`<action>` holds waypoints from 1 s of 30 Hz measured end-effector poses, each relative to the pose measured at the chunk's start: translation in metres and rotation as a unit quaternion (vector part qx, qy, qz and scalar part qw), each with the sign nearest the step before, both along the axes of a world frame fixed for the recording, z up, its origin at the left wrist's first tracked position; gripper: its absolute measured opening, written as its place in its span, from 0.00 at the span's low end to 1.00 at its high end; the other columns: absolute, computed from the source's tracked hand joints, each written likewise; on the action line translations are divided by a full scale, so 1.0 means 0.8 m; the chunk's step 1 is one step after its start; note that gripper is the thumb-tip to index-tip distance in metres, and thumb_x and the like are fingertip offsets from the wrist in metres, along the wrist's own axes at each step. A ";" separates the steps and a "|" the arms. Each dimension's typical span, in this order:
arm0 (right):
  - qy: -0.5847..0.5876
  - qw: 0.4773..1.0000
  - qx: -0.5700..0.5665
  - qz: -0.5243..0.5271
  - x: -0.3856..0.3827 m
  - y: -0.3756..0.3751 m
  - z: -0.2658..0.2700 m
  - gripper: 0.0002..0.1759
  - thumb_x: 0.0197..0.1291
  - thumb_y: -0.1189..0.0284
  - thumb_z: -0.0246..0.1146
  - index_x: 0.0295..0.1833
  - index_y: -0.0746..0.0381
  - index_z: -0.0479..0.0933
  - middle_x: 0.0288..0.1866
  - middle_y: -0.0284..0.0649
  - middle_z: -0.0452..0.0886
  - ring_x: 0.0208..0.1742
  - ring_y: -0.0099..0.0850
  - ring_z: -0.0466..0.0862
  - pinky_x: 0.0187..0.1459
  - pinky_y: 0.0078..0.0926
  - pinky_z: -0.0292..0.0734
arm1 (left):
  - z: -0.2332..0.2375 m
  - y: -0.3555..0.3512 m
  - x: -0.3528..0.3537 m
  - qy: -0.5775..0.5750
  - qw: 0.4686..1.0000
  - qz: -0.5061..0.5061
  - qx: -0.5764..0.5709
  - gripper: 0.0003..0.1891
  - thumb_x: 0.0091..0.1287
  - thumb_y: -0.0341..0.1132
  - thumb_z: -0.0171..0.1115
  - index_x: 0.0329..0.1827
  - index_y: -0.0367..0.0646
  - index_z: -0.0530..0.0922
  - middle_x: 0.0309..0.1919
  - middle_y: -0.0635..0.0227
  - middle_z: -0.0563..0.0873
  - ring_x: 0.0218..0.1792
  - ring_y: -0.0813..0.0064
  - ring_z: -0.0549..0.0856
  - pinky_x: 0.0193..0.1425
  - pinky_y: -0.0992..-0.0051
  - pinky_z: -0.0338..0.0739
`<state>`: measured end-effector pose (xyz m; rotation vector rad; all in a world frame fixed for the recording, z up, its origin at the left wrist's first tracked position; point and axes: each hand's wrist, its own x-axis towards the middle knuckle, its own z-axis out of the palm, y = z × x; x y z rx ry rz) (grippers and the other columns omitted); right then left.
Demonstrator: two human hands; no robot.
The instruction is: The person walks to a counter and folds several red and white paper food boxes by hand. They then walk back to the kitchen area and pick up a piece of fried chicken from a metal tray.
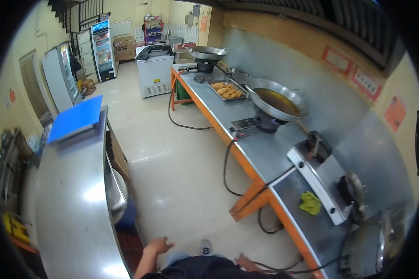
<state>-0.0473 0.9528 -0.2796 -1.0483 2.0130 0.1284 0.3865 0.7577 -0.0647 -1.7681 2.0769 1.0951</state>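
Note:
My left hand (pixel 158 245) hangs at the lower middle, beside the long steel counter, with its fingers loosely bent and apart. Nothing is held in it. My right hand (pixel 245 262) hangs low on the other side of my body, near the orange-framed table; its fingers show only in part, apart, with no object visible in them. The steel counter (pixel 74 186) is nearest to my left hand. A shoe (pixel 206 246) shows on the floor between my hands.
On the orange-framed table (pixel 260 153) stand a large wok (pixel 302 111) of oil, a tray of fried food (pixel 226 90), another wok (pixel 208 52), a two-knob stove (pixel 316 183) and a yellow-green cloth (pixel 310 203). Hoses (pixel 225 169) hang below. A blue board (pixel 77 118) lies on the counter.

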 end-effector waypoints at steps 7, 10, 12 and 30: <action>-0.295 0.869 -0.393 -0.057 0.126 -0.514 0.205 0.20 0.72 0.68 0.48 0.65 0.59 0.56 0.26 0.36 0.77 0.26 0.24 0.77 0.31 0.24 0.73 | -0.014 -0.178 0.040 0.310 0.879 0.354 -0.078 0.27 0.70 0.52 0.53 0.59 0.35 0.73 0.50 0.59 0.83 0.50 0.66 0.82 0.56 0.71 0.74; -0.353 0.728 -0.542 -0.227 0.157 -0.690 0.235 0.16 0.73 0.62 0.45 0.56 0.62 0.64 0.23 0.35 0.75 0.24 0.24 0.75 0.29 0.23 0.72 | -0.015 -0.266 0.068 0.390 0.788 0.477 -0.003 0.20 0.71 0.47 0.54 0.54 0.39 0.76 0.47 0.63 0.84 0.41 0.72 0.82 0.47 0.73 0.76; -0.377 0.688 -0.541 -0.303 0.156 -0.797 0.242 0.17 0.74 0.60 0.44 0.51 0.63 0.67 0.23 0.36 0.75 0.23 0.24 0.75 0.28 0.23 0.72 | -0.011 -0.361 0.092 0.418 0.731 0.536 0.065 0.18 0.69 0.46 0.56 0.53 0.42 0.77 0.46 0.66 0.85 0.38 0.74 0.82 0.42 0.73 0.76; -0.364 0.455 -0.507 -0.635 -0.050 -1.243 0.184 0.15 0.68 0.64 0.49 0.40 0.64 0.74 0.28 0.37 0.75 0.26 0.28 0.77 0.28 0.30 0.78 | 0.074 -1.191 -0.135 0.461 0.825 0.325 0.009 0.27 0.69 0.55 0.51 0.57 0.39 0.74 0.51 0.65 0.81 0.51 0.69 0.78 0.53 0.69 0.73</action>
